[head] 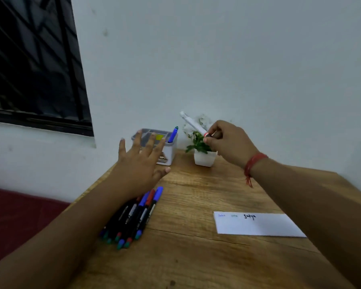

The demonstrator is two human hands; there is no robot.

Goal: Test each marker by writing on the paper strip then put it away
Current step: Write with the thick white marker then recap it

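Left of centre, our left hand hovers released before the organizer. Right of it, our right hand pinches the white marker; we advise lowering it upright into a free compartment.

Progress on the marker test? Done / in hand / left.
Done: the paper strip carries three scribbles, and one blue marker stands in the organizer. In hand: the right hand pinches a white marker raised near the organizer; the left hand hovers open. Left: the pile of markers on the table, apparently untested.
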